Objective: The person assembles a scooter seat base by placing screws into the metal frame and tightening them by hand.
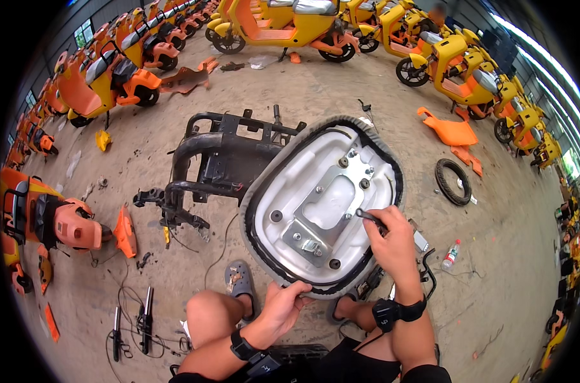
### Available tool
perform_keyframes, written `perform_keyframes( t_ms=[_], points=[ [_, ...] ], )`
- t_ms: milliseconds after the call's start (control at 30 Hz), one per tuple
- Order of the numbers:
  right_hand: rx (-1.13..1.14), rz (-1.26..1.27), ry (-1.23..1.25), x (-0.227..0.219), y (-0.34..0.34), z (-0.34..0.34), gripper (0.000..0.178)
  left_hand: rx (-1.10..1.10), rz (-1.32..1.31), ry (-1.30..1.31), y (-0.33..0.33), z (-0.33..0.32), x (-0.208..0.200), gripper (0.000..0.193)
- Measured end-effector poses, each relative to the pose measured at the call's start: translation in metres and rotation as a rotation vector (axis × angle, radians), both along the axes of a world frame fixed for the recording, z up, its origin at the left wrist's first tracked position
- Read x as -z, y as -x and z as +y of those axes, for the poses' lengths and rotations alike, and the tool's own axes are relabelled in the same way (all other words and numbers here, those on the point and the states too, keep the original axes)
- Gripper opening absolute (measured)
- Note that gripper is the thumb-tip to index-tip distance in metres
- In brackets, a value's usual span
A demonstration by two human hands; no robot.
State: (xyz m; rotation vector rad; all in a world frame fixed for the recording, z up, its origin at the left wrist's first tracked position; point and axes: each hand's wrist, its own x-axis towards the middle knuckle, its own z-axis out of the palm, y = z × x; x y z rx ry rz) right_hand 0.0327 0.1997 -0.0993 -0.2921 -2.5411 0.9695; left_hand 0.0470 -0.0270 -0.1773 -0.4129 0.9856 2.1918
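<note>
An upturned scooter seat (pixel 283 191) rests before me, its white plastic underside facing up and a dark grey cover wrapped round its rim. Bolted to that underside is a silver metal bracket (pixel 301 216) with a latch loop at its lower end. My left hand (pixel 283 311) grips the seat's near rim, thumb on top and fingers underneath. Between the fingers of my right hand (pixel 392 239) is a small wrench (pixel 370 217), its ring end at a bolt on the bracket's right side; whether it sits on the bolt I cannot tell.
Behind the seat lies a black scooter frame (pixel 223 153). Two shock absorbers (pixel 147 322) and cables lie at lower left. To the right are a tyre (pixel 453 182), a plastic bottle (pixel 451 254) and an orange panel (pixel 450 127). Rows of yellow scooters (pixel 277 25) stand around.
</note>
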Motion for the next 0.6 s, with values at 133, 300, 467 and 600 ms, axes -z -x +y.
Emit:
perform_keyframes(
  t_ms=[133, 300, 467, 600],
  points=[
    [-0.073, 0.122, -0.110, 0.016, 0.014, -0.002, 0.022, -0.005, 0.021, 0.027, 0.000, 0.001, 0.000, 0.046],
    [-0.098, 0.089, -0.149, 0.033, 0.022, 0.005, 0.021, -0.004, 0.029, 0.005, 0.002, 0.001, -0.001, 0.047],
    [0.015, 0.072, -0.167, 0.033, 0.021, -0.007, 0.015, -0.009, 0.019, 0.026, 0.001, -0.001, 0.003, 0.048],
    [-0.041, 0.151, -0.125, 0.027, 0.019, -0.008, 0.015, -0.003, 0.011, 0.008, 0.002, -0.002, 0.003, 0.048]
  ],
)
